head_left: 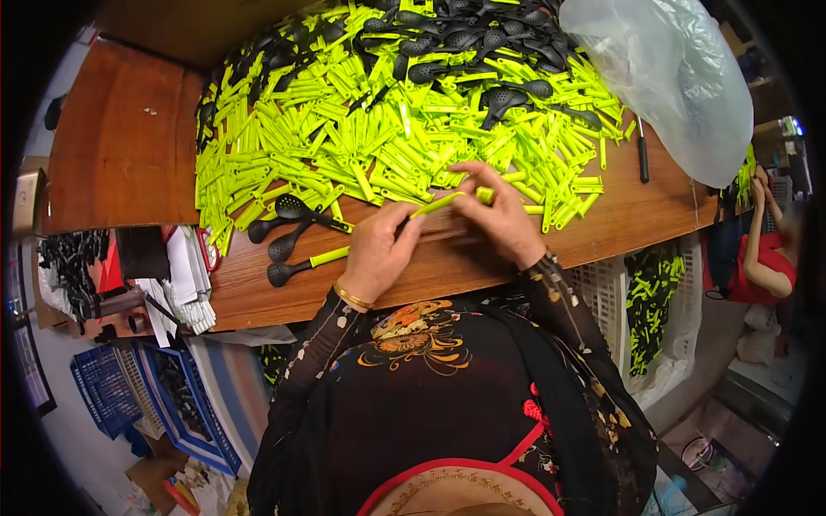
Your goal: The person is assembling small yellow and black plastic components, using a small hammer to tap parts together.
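My left hand [379,249] is closed in a pinch on a slim lime-green utensil handle [439,204]. The handle's other end meets the thumb of my right hand [503,225], whose fingers curl inward. A second lime-green piece [485,196] shows between those fingers; whether it is gripped or lies behind them is hard to make out. Left of my left hand lie several black utensil heads. One black spoon [280,274] has a green handle [329,256] on it, and a black slotted spoon [291,206] rests above it.
A large heap of lime-green handles [379,129] covers the wooden table [482,267], with black utensil heads [490,39] at the back. A clear plastic bag [671,77] and a black-handled screwdriver [643,155] lie right. A white basket [611,297] stands below. Another person [766,258] sits far right.
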The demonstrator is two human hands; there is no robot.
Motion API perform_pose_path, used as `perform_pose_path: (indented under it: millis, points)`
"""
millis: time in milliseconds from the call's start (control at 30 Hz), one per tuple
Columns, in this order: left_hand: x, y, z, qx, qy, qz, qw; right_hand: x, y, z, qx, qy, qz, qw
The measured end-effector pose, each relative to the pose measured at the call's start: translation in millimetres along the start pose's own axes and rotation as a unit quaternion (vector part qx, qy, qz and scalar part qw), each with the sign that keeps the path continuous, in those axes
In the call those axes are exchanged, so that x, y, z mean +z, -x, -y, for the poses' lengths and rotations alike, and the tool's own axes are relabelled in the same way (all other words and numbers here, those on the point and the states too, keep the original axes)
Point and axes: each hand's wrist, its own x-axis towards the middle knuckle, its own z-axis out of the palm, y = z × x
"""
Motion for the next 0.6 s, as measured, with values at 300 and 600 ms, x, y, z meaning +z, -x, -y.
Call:
perform_pose_path:
  millis: [300, 600]
  points:
    - [-8.4, 4.9, 20.8, 0.109, -0.315, -0.01, 0.943, -118.7, -113.4, 8.1, -0.208, 0.579, -0.113, 0.781]
    - [-0.9, -6.7, -21.5, 0.148, -0.235, -0.058, 0.959, -100.7, -105.7, 22.1, -0.259, 0.507, -0.096, 0.816]
